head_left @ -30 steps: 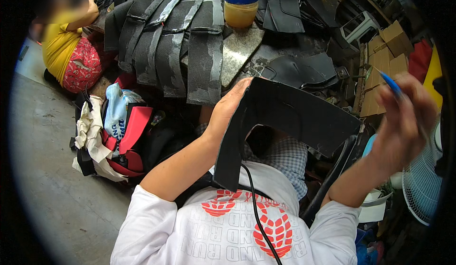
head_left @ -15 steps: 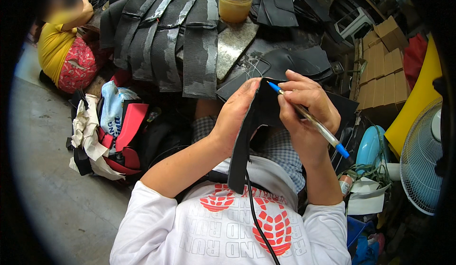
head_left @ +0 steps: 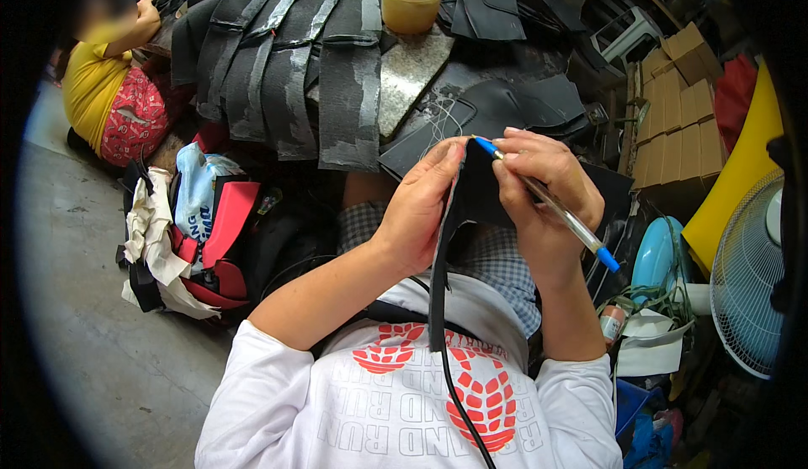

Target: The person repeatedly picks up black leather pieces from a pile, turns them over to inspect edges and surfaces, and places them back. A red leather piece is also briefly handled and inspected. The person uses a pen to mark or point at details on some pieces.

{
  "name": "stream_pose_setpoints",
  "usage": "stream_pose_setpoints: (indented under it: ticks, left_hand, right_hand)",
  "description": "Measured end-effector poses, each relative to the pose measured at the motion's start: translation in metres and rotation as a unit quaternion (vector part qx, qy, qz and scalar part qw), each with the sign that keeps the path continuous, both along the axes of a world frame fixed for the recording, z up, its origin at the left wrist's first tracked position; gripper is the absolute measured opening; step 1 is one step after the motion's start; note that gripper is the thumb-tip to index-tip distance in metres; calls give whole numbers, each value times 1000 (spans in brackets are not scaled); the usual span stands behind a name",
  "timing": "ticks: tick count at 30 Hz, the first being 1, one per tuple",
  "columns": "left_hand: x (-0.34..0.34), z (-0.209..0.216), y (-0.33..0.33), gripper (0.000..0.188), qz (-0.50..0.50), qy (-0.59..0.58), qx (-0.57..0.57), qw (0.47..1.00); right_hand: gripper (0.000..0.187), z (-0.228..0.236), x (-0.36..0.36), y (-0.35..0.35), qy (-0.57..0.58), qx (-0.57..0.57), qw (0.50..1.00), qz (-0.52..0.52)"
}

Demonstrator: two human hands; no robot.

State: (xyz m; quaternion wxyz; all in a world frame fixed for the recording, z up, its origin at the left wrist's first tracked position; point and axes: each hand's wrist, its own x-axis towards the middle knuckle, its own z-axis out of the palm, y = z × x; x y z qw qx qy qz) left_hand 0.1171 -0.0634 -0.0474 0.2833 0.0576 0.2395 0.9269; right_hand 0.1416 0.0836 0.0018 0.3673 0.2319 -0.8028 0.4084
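Note:
My left hand [head_left: 423, 201] is closed on a piece of black sheet material [head_left: 440, 284], thumb near its top edge. The piece is seen almost edge-on, and a narrow length of it hangs down in front of my white shirt. In my right hand [head_left: 547, 185] is a clear-barrelled ballpoint pen [head_left: 566, 218] with a blue tip end and a blue end plug. The pen slants up to the left, and its point is at the top edge of the black piece, close to my left thumb. Whether the point touches the surface, I cannot tell.
Overlapping black strips [head_left: 348, 107] with pale smears cover the bench ahead. A blue-lidded jar [head_left: 411, 2] stands behind a stone slab [head_left: 412, 82]. Cardboard boxes [head_left: 673, 137] and a fan [head_left: 749, 275] are at right. A person in yellow [head_left: 99, 90] sits far left.
The black piece has turned more edge-on, and its hanging length has shifted slightly right. The pen point has moved up a little to the piece's top edge. Both hands keep their grips.

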Motion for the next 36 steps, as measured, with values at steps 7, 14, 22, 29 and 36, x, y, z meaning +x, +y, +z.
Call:
stream_pose_setpoints:
  ticks: [7, 14, 22, 29, 36]
  left_hand:
    - [0, -7, -1, 27, -8, 8, -24, 1000]
    - [-4, -23, 0, 23, -57, -50, 61, 995]
    - [-6, -22, 6, 26, -56, -60, 74, 994]
    - [-7, -28, -9, 29, -29, -44, -14, 999]
    - [-31, -53, -40, 32, 105, 241, -361, 895]
  right_hand:
    - [19, 2, 5, 1, -27, -85, 996, -5]
    - [19, 1, 1, 1, 3, 40, 999, -12]
    - [17, -2, 1, 0, -23, 9, 1000, -16]
    - [12, 24, 2, 20, -37, -182, 982, 38]
    - [23, 42, -77, 87, -138, 69, 972, -175]
